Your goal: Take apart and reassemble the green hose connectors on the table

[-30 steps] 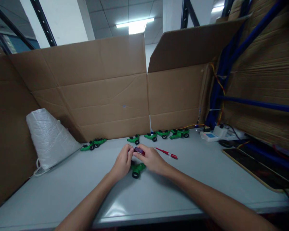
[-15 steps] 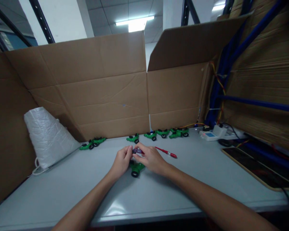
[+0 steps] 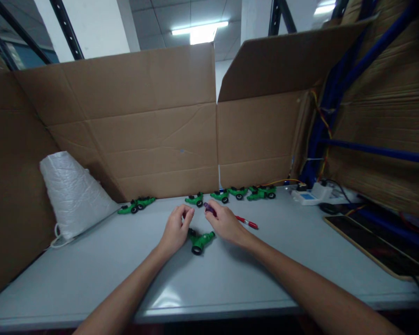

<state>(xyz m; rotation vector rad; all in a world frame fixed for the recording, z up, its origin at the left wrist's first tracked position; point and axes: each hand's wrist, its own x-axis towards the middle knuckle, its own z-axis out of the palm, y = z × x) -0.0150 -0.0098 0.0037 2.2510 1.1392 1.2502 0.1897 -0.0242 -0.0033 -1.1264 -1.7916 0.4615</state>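
Observation:
My right hand [image 3: 225, 223] is closed on a small dark purple object [image 3: 210, 209], whose kind I cannot make out. Its end pokes out past my thumb and fingers. To the left, my left hand [image 3: 175, 226] has its fingertips pressed together; whatever they hold, if anything, is hidden. Below and between the hands, a green branched plastic piece [image 3: 201, 241] with a black round end lies on the table. A red pen-like tool [image 3: 247, 222] lies just beyond my right hand, partly covered by it.
Several similar green pieces [image 3: 194, 200] line the back of the white table [image 3: 101, 274], with more to the left [image 3: 137, 204]. A white wrapped bundle [image 3: 75, 197] leans at the left. Cardboard walls [image 3: 153, 139] enclose the back. At right are a power strip [image 3: 309, 197] and a dark flat panel [image 3: 366, 239].
My hands have come apart; the right moved right with the purple object. More of the green piece below now shows. The whole view has shifted slightly.

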